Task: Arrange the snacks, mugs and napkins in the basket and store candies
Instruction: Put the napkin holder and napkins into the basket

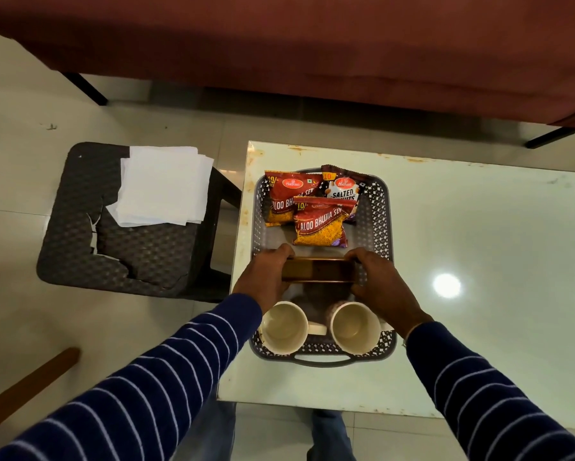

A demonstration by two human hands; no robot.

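A dark perforated basket [380,207] stands on the pale table [478,261]. At its far end lie two red Aloo Bhujia packets [319,224] and a Salted Peanuts packet [344,188]. Two cream mugs stand upright at its near end, one on the left [284,327] and one on the right [354,327]. Over the basket's middle I hold a round brown tin [319,269]: my left hand [266,277] grips its left side and my right hand [382,284] grips its right side. White napkins [163,188] lie stacked on a stool to the left.
The dark woven stool [113,247] stands left of the table, and its seat is cracked. A maroon sofa [312,44] runs across the back. A wooden edge [30,384] shows at the lower left. Bare tabletop lies right of the basket.
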